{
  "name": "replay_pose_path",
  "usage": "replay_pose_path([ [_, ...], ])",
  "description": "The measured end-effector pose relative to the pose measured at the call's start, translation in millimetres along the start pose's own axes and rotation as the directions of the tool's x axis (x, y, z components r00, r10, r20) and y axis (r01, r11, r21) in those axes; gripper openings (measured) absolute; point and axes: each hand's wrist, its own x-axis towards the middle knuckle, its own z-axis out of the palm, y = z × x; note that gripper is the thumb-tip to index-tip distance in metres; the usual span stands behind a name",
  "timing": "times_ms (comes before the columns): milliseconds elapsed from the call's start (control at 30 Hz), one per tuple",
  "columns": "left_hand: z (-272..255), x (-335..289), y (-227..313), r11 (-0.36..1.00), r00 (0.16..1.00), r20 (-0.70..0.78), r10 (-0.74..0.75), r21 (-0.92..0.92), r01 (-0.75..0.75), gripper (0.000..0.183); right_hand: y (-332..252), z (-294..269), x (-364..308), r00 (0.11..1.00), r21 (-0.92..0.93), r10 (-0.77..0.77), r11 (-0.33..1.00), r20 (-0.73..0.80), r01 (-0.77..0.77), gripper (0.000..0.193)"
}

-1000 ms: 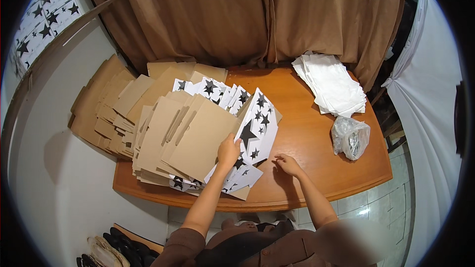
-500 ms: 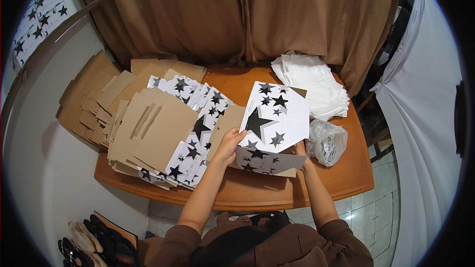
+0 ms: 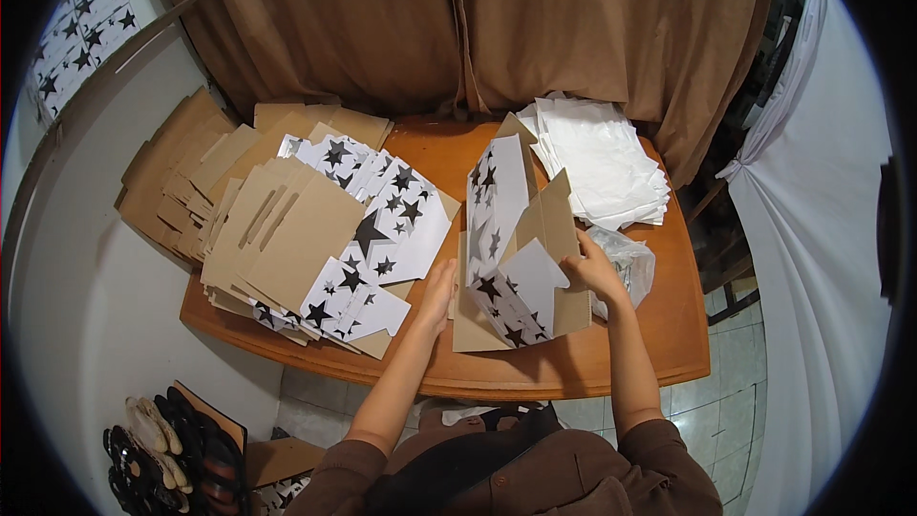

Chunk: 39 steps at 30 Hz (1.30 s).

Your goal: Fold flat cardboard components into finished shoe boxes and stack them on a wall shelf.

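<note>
A partly folded cardboard box (image 3: 554, 220), brown inside with white, black-starred faces, stands on the table before me with its panels raised at angles. My left hand (image 3: 439, 296) is upright beside its left edge, fingers stretched out and palm toward the box. On the other side, my right hand (image 3: 597, 268) grips the box's right panel, its fingertips partly hidden by the cardboard. Close to my left hand lies a stack of flat star-printed cardboard sheets (image 3: 377, 239), some showing their brown side.
Further left are more brown cardboard blanks (image 3: 181, 182). A pile of white paper sheets (image 3: 602, 162) sits at the back right, with a clear plastic bag (image 3: 630, 263) in front of it. The wooden table (image 3: 516, 377) has a curved front edge. Shoes (image 3: 172, 449) stand at lower left.
The box has turned and opened toward me, showing its brown inside. My left hand has let go of its white panel and come down by its left edge. My right hand has moved up.
</note>
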Motion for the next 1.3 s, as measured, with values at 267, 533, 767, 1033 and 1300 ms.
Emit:
replay_pose_path([
  [267, 54, 4, 60, 0.666, 0.831, 0.225, 0.508, 0.509, -0.545, 0.088, -35, 23, 7, 0.996, -0.114, -0.084, 0.99, -0.009, 0.083, 0.052],
  [533, 96, 15, 88, 0.543, 0.716, 0.238, 0.656, 0.51, -0.667, 0.091, -80, 27, -5, 0.996, -0.269, -0.086, 0.959, 0.007, 0.084, 0.049],
  [767, 56, 41, 81, 0.543, 0.776, 0.276, 0.568, 0.583, -0.605, 0.08, -83, 30, -9, 0.99, -0.228, -0.137, 0.965, -0.031, 0.126, 0.048],
  [1033, 47, 11, 53, 0.852, 0.837, 0.321, 0.444, 0.138, -0.505, 0.081, -49, 18, 43, 0.929, -0.274, -0.237, 0.949, -0.285, 0.158, 0.051],
  [1300, 18, -4, 7, 0.964, 0.914, 0.357, 0.193, 0.104, -0.244, 0.083, -18, 61, 43, 0.946, -0.274, -0.263, 0.939, -0.188, 0.206, 0.061],
])
